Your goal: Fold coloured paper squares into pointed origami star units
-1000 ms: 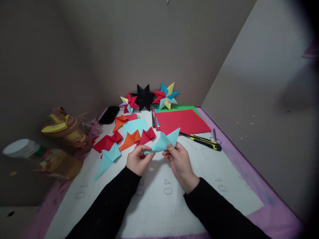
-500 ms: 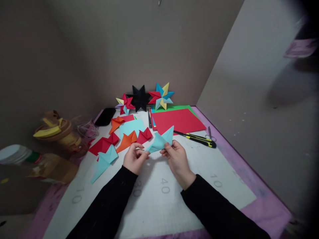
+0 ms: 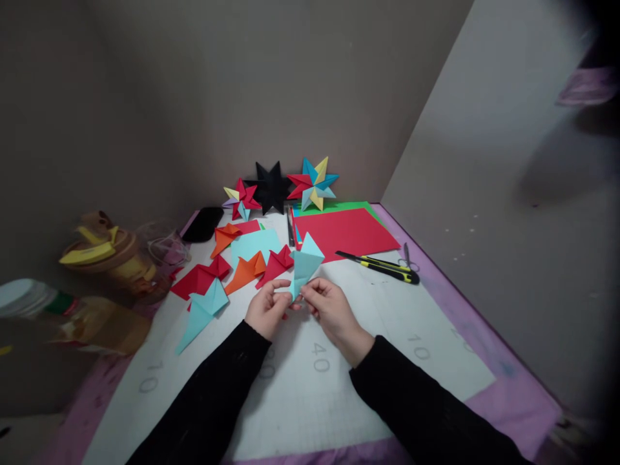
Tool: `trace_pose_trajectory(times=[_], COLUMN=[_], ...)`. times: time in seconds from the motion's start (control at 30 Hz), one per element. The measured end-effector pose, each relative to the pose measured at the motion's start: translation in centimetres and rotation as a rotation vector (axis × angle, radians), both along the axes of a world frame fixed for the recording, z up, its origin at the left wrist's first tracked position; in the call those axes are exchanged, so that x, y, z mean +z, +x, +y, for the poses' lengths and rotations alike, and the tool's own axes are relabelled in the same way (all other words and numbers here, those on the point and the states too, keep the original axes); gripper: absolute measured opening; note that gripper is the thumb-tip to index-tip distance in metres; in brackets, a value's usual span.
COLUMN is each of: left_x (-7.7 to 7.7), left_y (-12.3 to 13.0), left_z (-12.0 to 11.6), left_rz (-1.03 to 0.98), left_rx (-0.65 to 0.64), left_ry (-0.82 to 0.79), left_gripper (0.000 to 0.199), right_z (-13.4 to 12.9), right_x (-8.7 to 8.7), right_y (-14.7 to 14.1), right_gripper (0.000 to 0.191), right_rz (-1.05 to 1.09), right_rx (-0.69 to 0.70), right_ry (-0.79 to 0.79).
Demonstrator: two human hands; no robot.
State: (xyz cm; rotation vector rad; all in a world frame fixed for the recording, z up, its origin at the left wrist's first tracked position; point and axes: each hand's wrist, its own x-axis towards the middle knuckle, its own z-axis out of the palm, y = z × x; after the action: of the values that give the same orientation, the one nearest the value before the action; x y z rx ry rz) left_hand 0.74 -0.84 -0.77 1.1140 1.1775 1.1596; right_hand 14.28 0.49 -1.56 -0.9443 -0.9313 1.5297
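Observation:
A folded light blue paper piece (image 3: pixel 306 259) points upward between my hands, above the white sheet. My left hand (image 3: pixel 267 309) pinches its lower left corner. On the other side, my right hand (image 3: pixel 334 313) grips the lower right edge between thumb and fingers. Just behind my left hand lie an orange folded piece (image 3: pixel 246 272) and a red folded piece (image 3: pixel 275 265). Another light blue folded piece (image 3: pixel 206 311) rests to the left, against a larger red one (image 3: pixel 196 281).
Paper stars, one black (image 3: pixel 271 187) and one multicoloured (image 3: pixel 314 184), stand by the wall. Red sheets (image 3: pixel 346 234), a cutter (image 3: pixel 387 268) and scissors (image 3: pixel 409 259) lie at right. A lidded cup (image 3: pixel 111 258), a bottle (image 3: pixel 33 300) and a phone (image 3: pixel 203 225) are at left.
The light blue piece has turned from lying sideways to pointing upward. My right hand has moved slightly left and down, closer to my left hand.

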Motion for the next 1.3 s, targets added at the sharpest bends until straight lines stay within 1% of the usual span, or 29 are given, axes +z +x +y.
trace_pose_trajectory(times=[0.17, 0.37, 0.5, 0.6, 0.67, 0.8, 0.9, 1.1, 1.2, 1.3], left_x=[-0.48, -0.6, -0.76, -0.93, -0.93, -0.59, -0.44, -0.8, -0.62, -0.31], left_y=[-0.27, -0.01, 0.27, 0.37, 0.37, 0.33, 0.26, -0.03, 0.07, 0.18], left_z=[0.19, -0.11, -0.21, -0.1, -0.02, 0.0, -0.03, 0.13, 0.08, 0.05], left_rz=[0.098, 0.157, 0.132, 0.146, 0.153, 0.086, 0.055, 0.058, 0.067, 0.033], left_rx=[-0.054, -0.098, -0.111, -0.032, 0.02, 0.027, 0.002, -0.084, -0.133, -0.097], left_ry=[0.019, 0.043, 0.075, 0.116, 0.115, 0.088, 0.072, 0.02, 0.029, 0.062], left_gripper=[0.037, 0.034, 0.036, 0.042, 0.042, 0.044, 0.045, 0.049, 0.046, 0.042], right_z=[-0.06, -0.27, -0.32, -0.35, -0.36, -0.28, -0.14, 0.05, -0.02, -0.11], right_x=[-0.06, -0.11, -0.39, -0.57, -0.62, -0.56, -0.31, 0.0, -0.31, -0.67], right_y=[-0.14, -0.58, -0.69, -0.68, -0.66, -0.58, -0.38, 0.07, -0.02, -0.21], right_gripper=[0.028, 0.029, 0.029, 0.029, 0.03, 0.03, 0.029, 0.029, 0.027, 0.027], right_rz=[-0.002, 0.003, -0.027, -0.048, -0.045, -0.022, -0.042, -0.085, -0.074, -0.074], right_rx=[0.046, 0.026, -0.019, -0.034, -0.025, 0.005, -0.026, -0.1, -0.078, -0.036], right_ry=[-0.03, -0.025, 0.011, 0.019, 0.0, -0.033, -0.023, 0.048, 0.076, 0.081])
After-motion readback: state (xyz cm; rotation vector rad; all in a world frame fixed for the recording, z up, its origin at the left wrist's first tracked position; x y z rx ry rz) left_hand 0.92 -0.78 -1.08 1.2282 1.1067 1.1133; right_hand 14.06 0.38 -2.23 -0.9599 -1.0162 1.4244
